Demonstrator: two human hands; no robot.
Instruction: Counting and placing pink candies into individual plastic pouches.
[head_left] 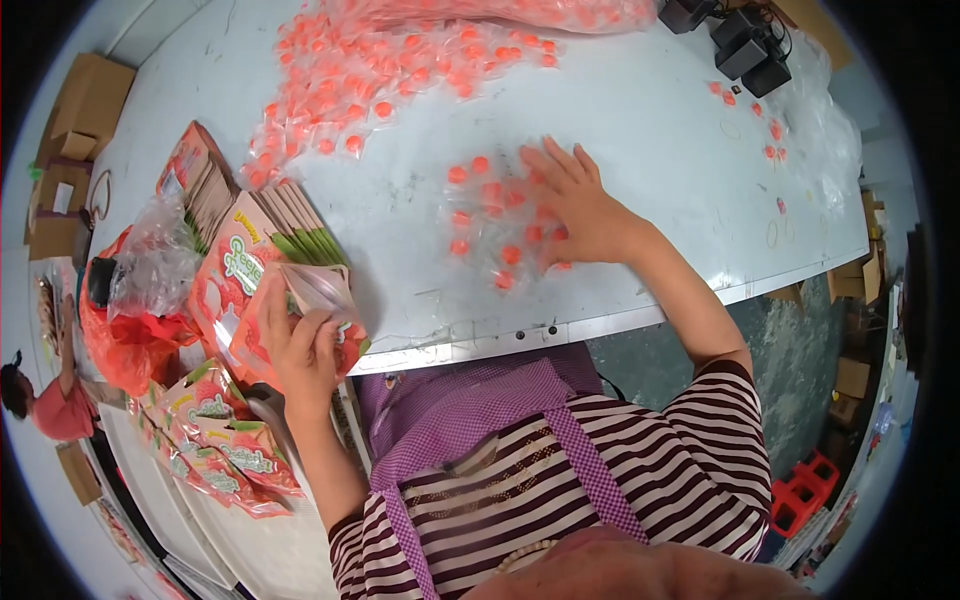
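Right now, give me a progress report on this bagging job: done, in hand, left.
Done, it seems: a heap of printed pouches lies at the lower left, though whether they are filled cannot be told. In hand: the left hand holds one printed pouch open, while the right hand rests on small clear packets of orange pieces. Left: a large pile of orange packets and a stack of flat pouches on the table.

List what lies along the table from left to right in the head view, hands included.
Crumpled red plastic bag → left hand holding an open printed pouch → small clear packets of orange round pieces → right hand → black boxy devices.
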